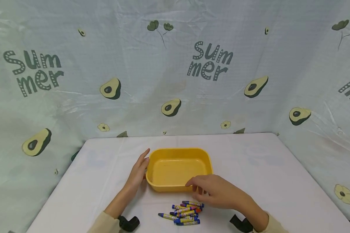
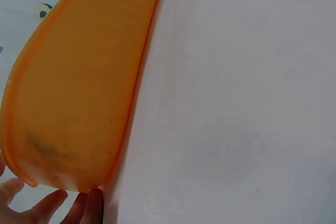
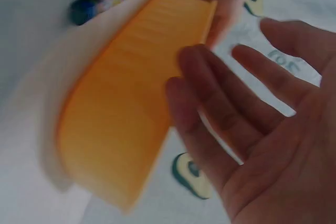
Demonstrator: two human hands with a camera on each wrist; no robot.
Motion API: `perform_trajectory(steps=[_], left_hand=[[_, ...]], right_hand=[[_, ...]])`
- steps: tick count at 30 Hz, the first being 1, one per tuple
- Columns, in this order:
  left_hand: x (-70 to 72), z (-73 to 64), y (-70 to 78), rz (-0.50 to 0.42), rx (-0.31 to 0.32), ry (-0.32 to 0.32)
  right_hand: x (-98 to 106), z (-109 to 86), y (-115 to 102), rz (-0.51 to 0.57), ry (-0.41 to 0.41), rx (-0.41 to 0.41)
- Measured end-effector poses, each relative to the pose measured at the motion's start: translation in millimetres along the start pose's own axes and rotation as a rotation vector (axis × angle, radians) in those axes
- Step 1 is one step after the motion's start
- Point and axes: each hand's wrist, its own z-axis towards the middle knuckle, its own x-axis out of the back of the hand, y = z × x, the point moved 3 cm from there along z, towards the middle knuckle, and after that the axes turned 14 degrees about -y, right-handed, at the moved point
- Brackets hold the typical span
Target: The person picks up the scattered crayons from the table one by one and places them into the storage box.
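Observation:
A yellow plastic tray (image 1: 178, 171) with rounded corners sits on the white table, nothing lying in it. My left hand (image 1: 138, 172) rests along its left end, fingers stretched out; in the left wrist view the fingertips (image 2: 93, 205) are right at the end wall. Over the tray's front right corner hovers my right hand (image 1: 214, 191), its fingers loosely bent and holding nothing. The right wrist view shows those relaxed, spread fingers (image 3: 231, 119) beside the tray's wall (image 3: 115, 108). A pile of several crayons (image 1: 186, 213) in yellow and blue wrappers lies just in front of the tray.
Black wrist straps (image 1: 129, 224) show at both forearms. A pale cloth (image 1: 175, 64) printed with avocados and "summer" hangs behind and beside the table (image 1: 250, 158).

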Motion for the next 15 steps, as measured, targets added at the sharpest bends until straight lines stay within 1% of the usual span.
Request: perform_trajectory(steps=[3,9,12,15], left_hand=[[1.6,0.6,-1.0,0.031,-0.019,0.001],[3.9,0.7,-3.4,0.120,-0.026,-0.016],[2.3,1.9,-4.3,0.176,-0.013,-0.012],[-0.7,2.8,-3.7,0.206,-0.006,-0.024]], right_hand=[[-3,2.5,-8,-0.043,-0.024,0.033],[-17,11.0,-15,-0.071,-0.053,0.161],[-23,12.3,-14,-0.080,-0.055,0.191],[-27,11.8,-13,-0.109,-0.051,0.198]])
